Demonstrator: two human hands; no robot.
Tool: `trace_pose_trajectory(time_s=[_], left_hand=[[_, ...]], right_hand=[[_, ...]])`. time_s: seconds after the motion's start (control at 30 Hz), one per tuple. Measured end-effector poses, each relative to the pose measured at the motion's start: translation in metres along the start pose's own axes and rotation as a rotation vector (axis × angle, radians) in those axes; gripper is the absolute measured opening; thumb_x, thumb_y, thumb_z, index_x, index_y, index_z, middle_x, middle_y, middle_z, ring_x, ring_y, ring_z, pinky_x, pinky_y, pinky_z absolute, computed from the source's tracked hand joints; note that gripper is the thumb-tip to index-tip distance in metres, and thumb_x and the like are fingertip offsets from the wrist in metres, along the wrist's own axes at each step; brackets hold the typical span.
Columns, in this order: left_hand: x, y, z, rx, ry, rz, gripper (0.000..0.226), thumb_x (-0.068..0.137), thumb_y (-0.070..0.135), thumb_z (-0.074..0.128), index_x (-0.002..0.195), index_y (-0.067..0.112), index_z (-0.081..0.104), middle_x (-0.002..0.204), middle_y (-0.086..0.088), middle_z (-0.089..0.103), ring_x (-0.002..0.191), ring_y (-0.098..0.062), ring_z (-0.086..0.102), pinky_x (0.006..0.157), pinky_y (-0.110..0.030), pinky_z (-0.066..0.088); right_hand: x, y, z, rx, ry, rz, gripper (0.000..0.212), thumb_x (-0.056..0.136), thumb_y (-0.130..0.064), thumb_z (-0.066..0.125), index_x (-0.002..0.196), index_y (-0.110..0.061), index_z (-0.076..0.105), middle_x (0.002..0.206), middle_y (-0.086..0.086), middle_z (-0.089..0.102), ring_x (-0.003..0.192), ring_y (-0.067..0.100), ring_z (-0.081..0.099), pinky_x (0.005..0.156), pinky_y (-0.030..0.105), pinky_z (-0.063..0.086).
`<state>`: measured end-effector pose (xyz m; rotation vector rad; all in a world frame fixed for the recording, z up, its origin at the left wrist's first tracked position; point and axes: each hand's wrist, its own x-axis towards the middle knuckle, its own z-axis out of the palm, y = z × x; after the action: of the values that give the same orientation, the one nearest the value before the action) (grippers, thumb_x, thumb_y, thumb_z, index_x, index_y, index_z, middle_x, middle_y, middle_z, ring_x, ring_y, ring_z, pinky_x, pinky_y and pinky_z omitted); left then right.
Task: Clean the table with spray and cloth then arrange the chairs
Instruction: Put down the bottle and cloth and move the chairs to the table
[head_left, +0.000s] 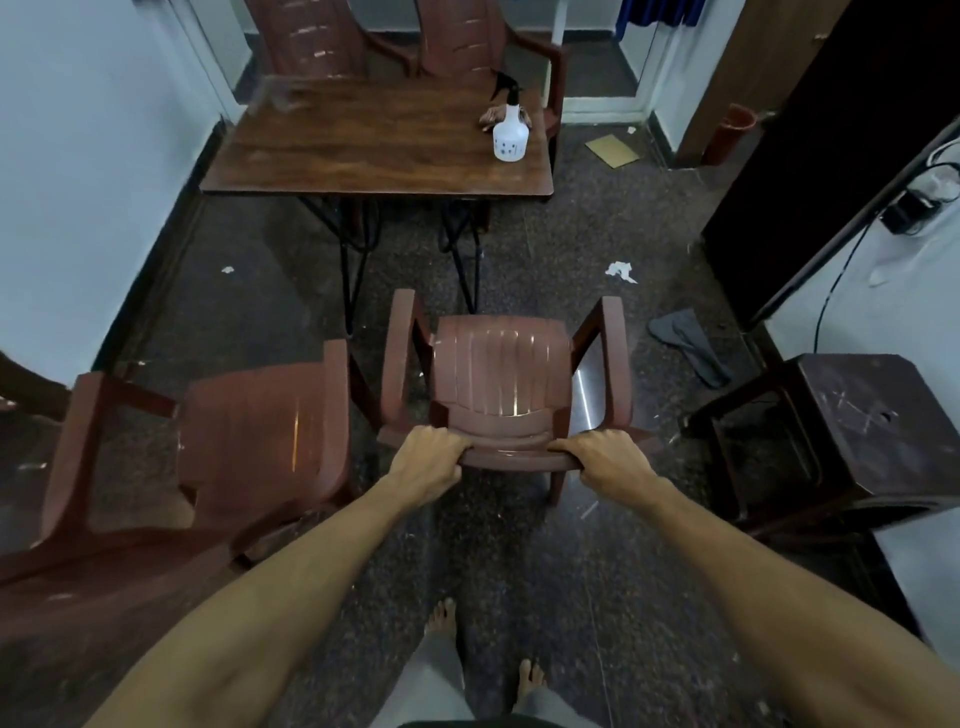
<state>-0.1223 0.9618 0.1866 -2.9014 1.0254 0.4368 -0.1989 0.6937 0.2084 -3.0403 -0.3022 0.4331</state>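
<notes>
Brown chair (501, 384) backrest gripped by left hand (428, 457) and right hand (605, 457), fingers curled.

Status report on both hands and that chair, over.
Left hand and right hand grip the chair by its backrest top. Chair faces the table, short of it. Second chair close beside, person's left.
</notes>
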Motion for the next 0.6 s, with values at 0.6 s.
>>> trace_pose_trajectory(time_s=[0.6], left_hand=[[0.032, -0.009, -0.018, 0.013, -0.018, -0.039, 0.038, 0.091, 0.017, 0.052, 0.126, 0.018, 0.066, 0.117, -0.010, 0.071, 0.104, -0.032, 0.066, 0.086, -0.043, 0.052]], right_hand=[[0.043, 0.023, -0.011, -0.012, 0.024, -0.016, 0.060, 0.085, -0.010, 0.056, 0.137, -0.040, 0.054, 0.113, -0.009, 0.071, 0.098, 0.017, 0.067, 0.080, 0.034, 0.049]])
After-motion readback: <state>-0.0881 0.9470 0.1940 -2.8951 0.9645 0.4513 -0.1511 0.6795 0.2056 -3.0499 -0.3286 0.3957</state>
